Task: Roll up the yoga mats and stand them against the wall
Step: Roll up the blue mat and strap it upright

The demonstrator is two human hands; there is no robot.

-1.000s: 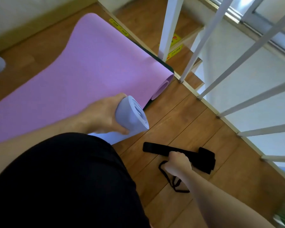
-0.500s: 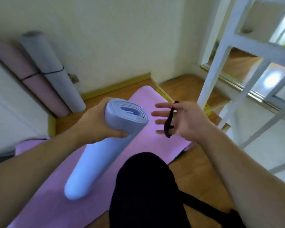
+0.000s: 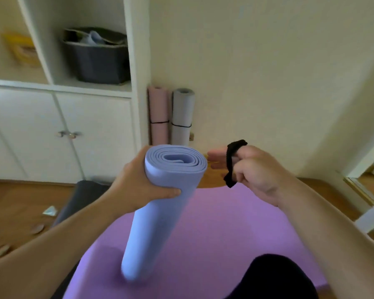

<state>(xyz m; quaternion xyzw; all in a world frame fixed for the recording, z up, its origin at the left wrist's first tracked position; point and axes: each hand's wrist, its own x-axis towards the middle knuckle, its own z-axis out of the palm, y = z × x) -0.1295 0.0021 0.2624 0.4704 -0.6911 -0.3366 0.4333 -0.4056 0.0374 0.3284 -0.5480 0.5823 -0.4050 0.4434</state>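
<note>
While the left hand grips the rolled mat, a bin (full) sits shelved.

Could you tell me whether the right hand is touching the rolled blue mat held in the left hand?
Apart. The head view shows wall and floor between the right hand, which carries a black strap, and the rolled blue mat gripped by the left hand.

I see periwinkle rolled mat, purple flat mat, black strap, pink and grey standing rolls, cream wall.
</note>
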